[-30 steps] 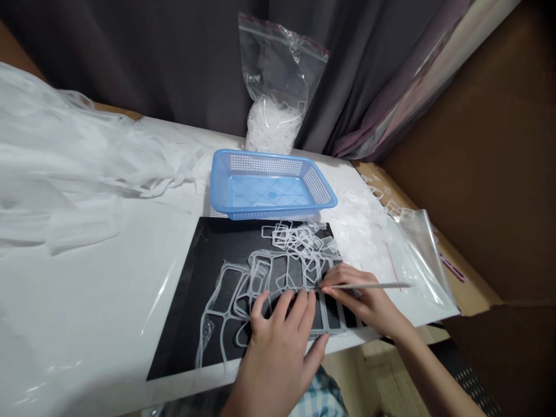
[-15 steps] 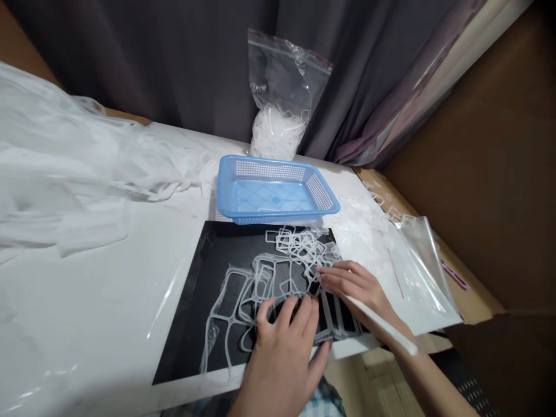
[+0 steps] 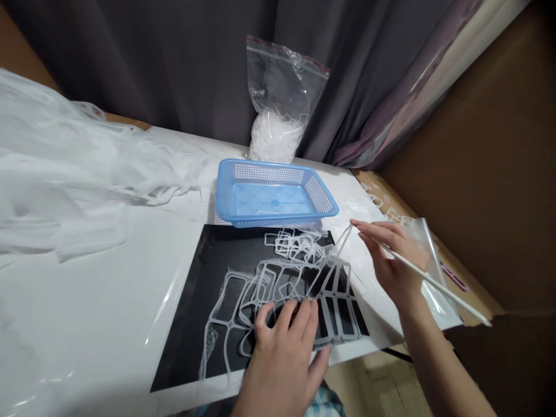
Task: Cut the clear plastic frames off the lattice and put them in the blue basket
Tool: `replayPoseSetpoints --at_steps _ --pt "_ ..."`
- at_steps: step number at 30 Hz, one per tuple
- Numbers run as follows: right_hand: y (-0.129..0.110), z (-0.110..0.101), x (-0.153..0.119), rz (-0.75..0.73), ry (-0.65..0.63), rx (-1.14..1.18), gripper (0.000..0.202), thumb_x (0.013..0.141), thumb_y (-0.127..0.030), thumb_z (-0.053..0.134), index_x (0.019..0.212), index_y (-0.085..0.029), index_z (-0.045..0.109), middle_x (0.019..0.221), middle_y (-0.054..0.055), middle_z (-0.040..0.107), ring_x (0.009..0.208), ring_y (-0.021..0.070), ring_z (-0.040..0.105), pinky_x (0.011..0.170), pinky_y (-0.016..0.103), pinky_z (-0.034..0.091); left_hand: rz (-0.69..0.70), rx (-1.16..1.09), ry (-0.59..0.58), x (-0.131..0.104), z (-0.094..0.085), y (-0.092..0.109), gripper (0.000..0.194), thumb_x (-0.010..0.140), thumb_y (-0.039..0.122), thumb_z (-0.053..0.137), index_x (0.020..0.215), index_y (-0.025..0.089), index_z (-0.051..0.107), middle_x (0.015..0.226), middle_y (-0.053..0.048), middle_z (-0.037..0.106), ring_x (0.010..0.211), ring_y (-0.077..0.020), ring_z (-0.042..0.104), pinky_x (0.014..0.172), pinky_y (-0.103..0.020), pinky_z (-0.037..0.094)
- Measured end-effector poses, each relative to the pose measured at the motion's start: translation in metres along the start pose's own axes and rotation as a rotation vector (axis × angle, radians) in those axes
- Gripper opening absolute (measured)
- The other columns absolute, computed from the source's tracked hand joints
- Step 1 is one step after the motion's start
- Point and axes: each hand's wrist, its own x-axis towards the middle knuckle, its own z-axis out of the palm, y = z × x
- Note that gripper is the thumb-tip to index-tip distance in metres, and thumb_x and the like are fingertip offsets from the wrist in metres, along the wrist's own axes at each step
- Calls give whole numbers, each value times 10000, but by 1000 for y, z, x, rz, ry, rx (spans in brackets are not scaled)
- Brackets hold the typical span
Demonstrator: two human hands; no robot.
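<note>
My left hand (image 3: 284, 347) lies with fingers spread on a translucent frame-like sheet (image 3: 230, 324), which rests on a black mat (image 3: 186, 330). Raised to the right of it, my right hand (image 3: 391, 255) pinches a thin translucent strip between thumb and fingertips; the strip slants down toward the sheet. A white stick (image 3: 438, 285) also passes through that hand, pointing down to the right. Small loose white frames (image 3: 299, 244) are heaped at the mat's back edge. Behind them stands a blue basket (image 3: 221, 188).
A clear zip bag (image 3: 278, 136) of white pieces stands behind the basket. White strips (image 3: 87, 168) are piled at the left. At the right are a clear plastic bag (image 3: 434, 295), a pink tool (image 3: 454, 276) and a cardboard wall (image 3: 490, 174).
My right hand has moved up and right from the sheet, lifting a thin strip, and the white stick has moved with it. My left hand has stayed on the sheet.
</note>
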Motion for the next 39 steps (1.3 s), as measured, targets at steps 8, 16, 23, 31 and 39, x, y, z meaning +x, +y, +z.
replayPoseSetpoints --at_steps 8,16,23,31,39 --pt "-3 1 -1 152 312 38 263 887 -67 640 1059 -253 710 1015 32 767 942 223 706 836 397 557 8 12 7 4 -2 0 398 951 486 539 1203 198 649 1156 34 712 1025 -182 570 964 -455 271" --pt "-13 -3 -17 318 -271 381 165 926 -134 629 1041 -228 702 1033 53 740 1067 227 680 904 388 557 25 75 10 2 -2 0 428 954 514 515 1210 202 655 1191 13 708 1055 -197 567 960 -465 280" --pt "-10 1 -44 441 -410 403 108 956 -215 599 996 -228 699 1099 74 655 1089 211 628 926 371 529 27 63 33 1 2 -1 448 950 529 515 1192 185 669 1180 -15 713 1038 -206 583 975 -458 267" --pt "-8 10 -17 323 -498 354 104 973 -220 562 976 -229 666 1078 75 698 1106 232 650 915 386 546 -5 2 86 2 6 0 409 977 516 464 1115 210 698 1116 -27 727 1002 -211 615 989 -437 257" --pt "-13 16 -24 351 -375 339 118 965 -226 581 968 -199 695 940 61 567 773 151 615 636 275 526 47 -54 101 0 6 -2 373 948 465 546 1211 230 666 1177 -11 708 1046 -193 616 1108 -397 197"
